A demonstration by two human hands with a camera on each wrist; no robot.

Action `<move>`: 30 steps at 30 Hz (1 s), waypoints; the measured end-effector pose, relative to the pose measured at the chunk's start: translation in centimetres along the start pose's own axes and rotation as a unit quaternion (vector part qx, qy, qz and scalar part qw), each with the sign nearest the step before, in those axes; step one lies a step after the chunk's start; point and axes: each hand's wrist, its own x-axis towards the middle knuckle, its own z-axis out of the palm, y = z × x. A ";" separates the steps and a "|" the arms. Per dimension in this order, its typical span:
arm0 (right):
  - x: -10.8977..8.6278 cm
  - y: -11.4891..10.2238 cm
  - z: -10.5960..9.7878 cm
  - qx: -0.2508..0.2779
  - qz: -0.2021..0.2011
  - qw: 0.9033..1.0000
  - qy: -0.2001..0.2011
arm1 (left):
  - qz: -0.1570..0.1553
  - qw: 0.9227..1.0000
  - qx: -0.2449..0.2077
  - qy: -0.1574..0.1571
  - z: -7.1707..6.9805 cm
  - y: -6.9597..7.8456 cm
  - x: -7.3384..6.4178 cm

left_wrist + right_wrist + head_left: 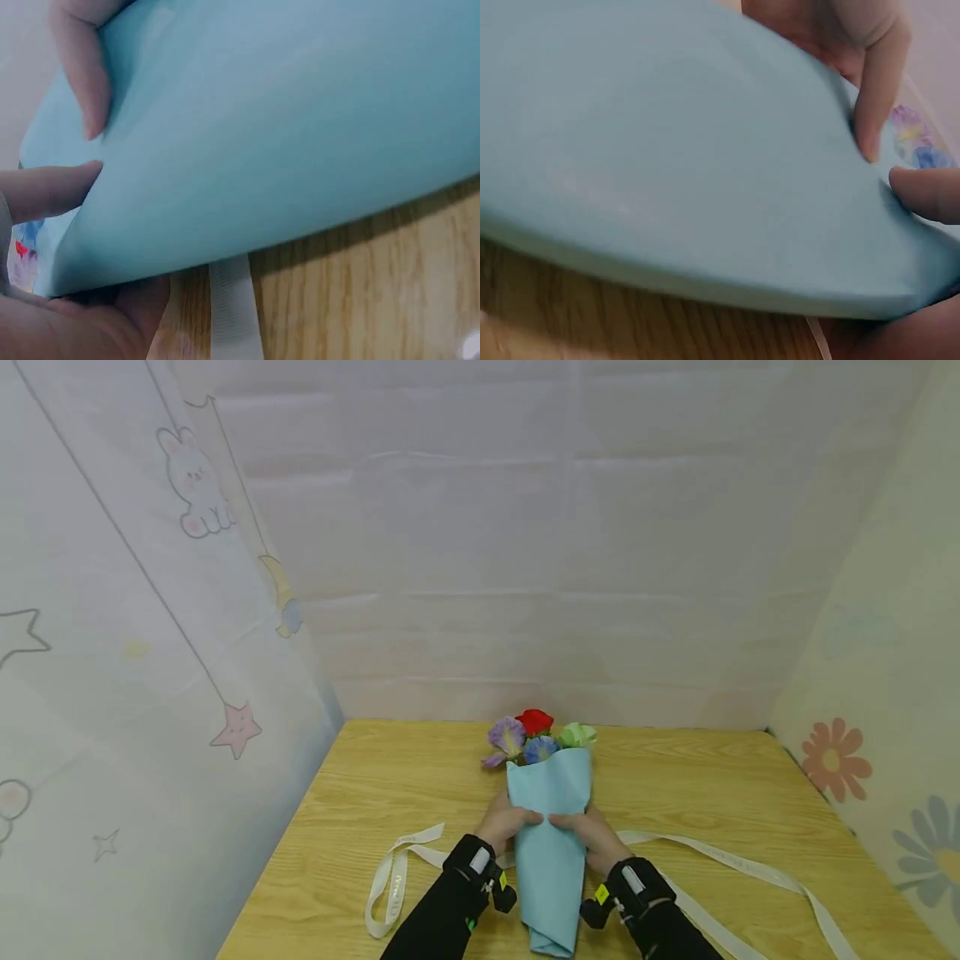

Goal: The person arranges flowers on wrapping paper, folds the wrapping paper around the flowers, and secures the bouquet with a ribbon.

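Note:
A bouquet in light blue wrapping paper (551,877) lies on the table, its flower end pointing away from me. Out of the paper's top show a red rose (535,722), a purple flower (507,737), a blue flower (540,749) and a pale green flower (577,735). My left hand (506,821) grips the left side, thumb on the front and fingers tucked beneath. From the right side my right hand (595,837) holds it the same way. In the left wrist view the two thumb tips press the paper (285,135) close together; the stems are hidden inside.
A white printed ribbon (738,862) runs beneath the bouquet across the wooden table (420,777). Its left part (390,885) lies looped, and its right part trails toward the near edge. Patterned cloth walls enclose the table at the back and sides.

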 end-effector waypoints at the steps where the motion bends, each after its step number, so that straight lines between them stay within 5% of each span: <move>1: 0.0 -0.1 0.0 0.001 0.000 1.000 0.000 | -0.001 1.000 0.009 0.013 0.0 0.0 0.0; 4: 0.2 -0.1 -0.3 -0.030 -0.010 0.999 0.017 | -0.011 0.999 0.014 0.041 0.1 -0.2 0.1; 7: 0.4 0.1 -0.5 -0.122 -0.045 0.990 0.049 | 0.004 0.997 0.048 0.061 0.2 -0.4 0.2; 10: 0.5 0.3 -0.4 -0.259 -0.101 0.955 0.101 | 0.035 0.988 0.126 0.088 0.5 -0.4 0.2; 12: 0.3 0.4 -0.2 -0.332 -0.135 0.923 0.139 | 0.067 0.970 0.204 0.114 0.7 -0.4 0.2; 14: 0.0 0.4 0.1 -0.385 -0.163 0.892 0.171 | 0.107 0.937 0.302 0.140 0.9 -0.5 0.0; 15: -0.2 0.4 0.2 -0.408 -0.181 0.876 0.182 | 0.129 0.912 0.358 0.151 1.0 -0.5 -0.1; 17: -0.5 0.5 0.4 -0.453 -0.226 0.840 0.194 | 0.181 0.850 0.468 0.162 1.3 -0.6 -0.4; 20: -0.8 0.6 0.7 -0.541 -0.304 0.762 0.187 | 0.256 0.743 0.598 0.159 1.7 -1.0 -0.9; 22: -1.0 0.8 0.7 -0.592 -0.329 0.716 0.168 | 0.280 0.700 0.642 0.141 1.9 -1.3 -1.2; 23: -1.0 0.9 0.6 -0.609 -0.331 0.704 0.154 | 0.280 0.690 0.655 0.127 2.0 -1.4 -1.3; 25: -0.9 1.2 0.3 -0.624 -0.312 0.707 0.119 | 0.255 0.698 0.664 0.084 2.0 -1.6 -1.6; 28: -0.4 2.0 -0.5 -0.612 -0.256 0.745 0.071 | 0.191 0.734 0.652 0.009 1.8 -2.0 -1.9; 30: 0.2 2.6 -1.2 -0.608 -0.223 0.761 0.048 | 0.150 0.750 0.644 -0.031 1.4 -2.0 -1.9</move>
